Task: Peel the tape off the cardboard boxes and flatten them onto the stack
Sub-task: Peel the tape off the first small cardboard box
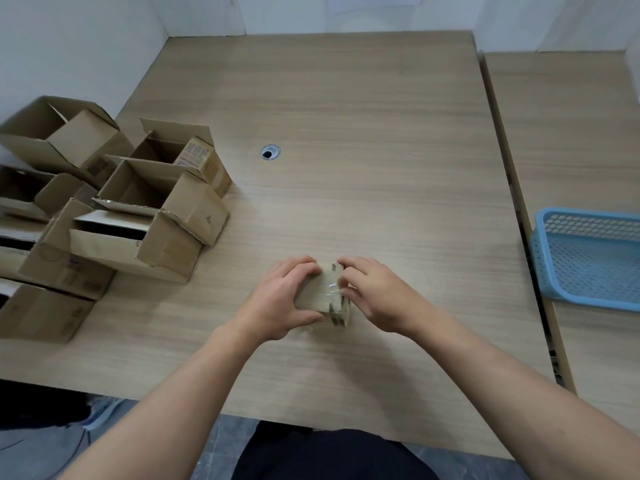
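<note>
Two hands on small box [320,292], near front edge of table [381,168], centre; left hand [284,299] clamps box's left end; right hand [374,296] fingers curled, pinching clear tape [334,285] on box top at right end; tape nearest right hand, so right peels, left braces

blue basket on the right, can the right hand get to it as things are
Probably yes: only bare table lies between the right hand and the blue basket, though that hand holds the small box and must let go first.
</note>
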